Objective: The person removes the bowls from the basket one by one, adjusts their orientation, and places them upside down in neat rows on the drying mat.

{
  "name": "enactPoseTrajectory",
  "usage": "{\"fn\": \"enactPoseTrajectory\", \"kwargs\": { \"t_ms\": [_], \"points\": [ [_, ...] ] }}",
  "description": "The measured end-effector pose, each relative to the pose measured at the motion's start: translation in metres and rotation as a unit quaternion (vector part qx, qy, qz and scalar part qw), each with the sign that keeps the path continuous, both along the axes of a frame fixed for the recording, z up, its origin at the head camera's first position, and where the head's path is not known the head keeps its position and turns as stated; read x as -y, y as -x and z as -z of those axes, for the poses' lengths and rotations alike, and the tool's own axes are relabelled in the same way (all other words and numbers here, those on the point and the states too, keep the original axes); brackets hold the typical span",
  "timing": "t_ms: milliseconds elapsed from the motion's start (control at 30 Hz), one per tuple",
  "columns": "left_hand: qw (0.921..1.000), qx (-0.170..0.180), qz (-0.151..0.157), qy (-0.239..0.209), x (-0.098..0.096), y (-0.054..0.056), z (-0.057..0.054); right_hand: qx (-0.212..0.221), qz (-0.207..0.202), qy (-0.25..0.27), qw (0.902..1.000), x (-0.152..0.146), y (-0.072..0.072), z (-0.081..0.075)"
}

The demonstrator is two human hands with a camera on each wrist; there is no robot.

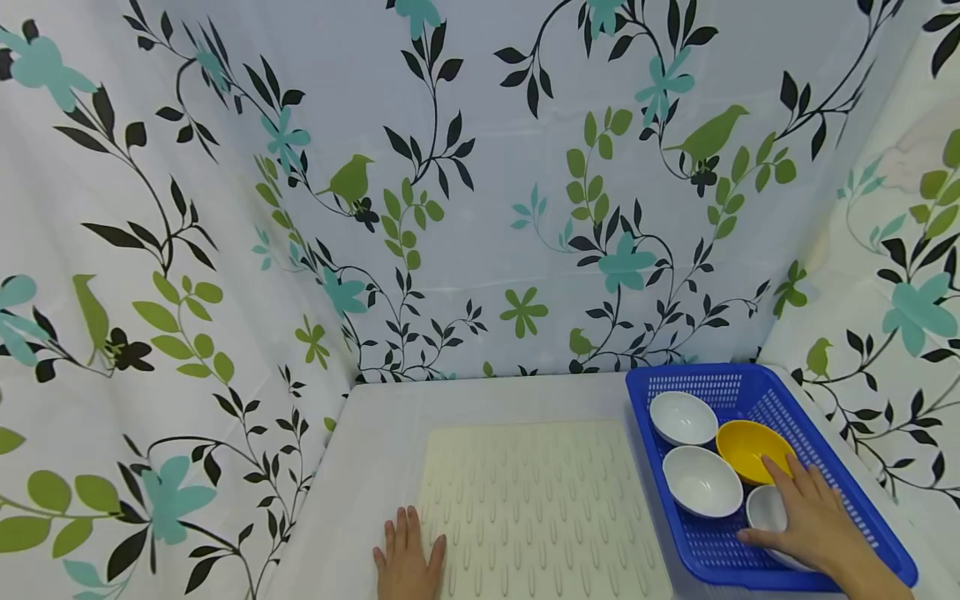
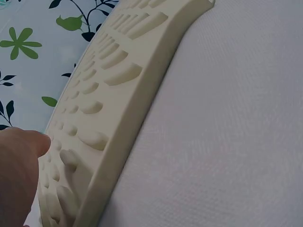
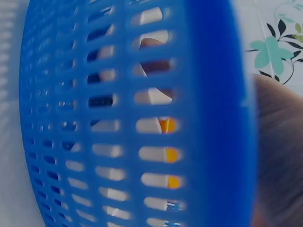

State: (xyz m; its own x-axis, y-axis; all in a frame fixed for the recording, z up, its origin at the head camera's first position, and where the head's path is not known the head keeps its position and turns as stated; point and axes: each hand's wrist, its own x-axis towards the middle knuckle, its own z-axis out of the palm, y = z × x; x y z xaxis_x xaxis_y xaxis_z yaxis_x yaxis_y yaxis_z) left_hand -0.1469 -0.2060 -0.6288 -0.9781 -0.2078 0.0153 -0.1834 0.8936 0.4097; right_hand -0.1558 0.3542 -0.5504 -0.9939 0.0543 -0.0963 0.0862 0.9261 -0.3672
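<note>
My left hand [image 1: 408,557] lies flat with its fingers spread, beside the left edge of a cream drying mat [image 1: 543,500] with rows of raised ribs. In the left wrist view, its thumb [image 2: 23,161] shows near the ribbed mat. My right hand [image 1: 810,517] reaches into a blue plastic basket [image 1: 697,567], over a white bowl [image 1: 765,507] that it partly covers. The thumb is at that bowl's left side; the fingertips reach the yellow bowl [image 1: 746,446]. Basket wall hides most of this hand in the right wrist view.
Two more white bowls [image 1: 683,418] sit along the basket's left side. The basket stands right of the mat on a white-covered table [image 1: 382,450]. Curtains [image 1: 480,208] printed with leaves and birds hang behind and on both sides.
</note>
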Motion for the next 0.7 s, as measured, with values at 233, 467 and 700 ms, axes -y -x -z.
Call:
{"fn": "enactPoseTrajectory", "kwargs": {
  "t_ms": [233,467,700],
  "points": [
    [0.9998,0.019,0.002,-0.005,0.004,-0.002,0.002,0.046,-0.001,0.008,0.9989,-0.008,0.008,0.007],
    [0.9998,0.013,0.008,-0.012,0.008,-0.002,0.008,0.1,0.003,-0.014,0.9949,-0.009,0.011,0.011],
    [0.9998,0.014,0.014,-0.009,0.007,-0.004,0.007,0.12,0.012,-0.007,0.9926,-0.01,0.009,0.013]
  ]
}}
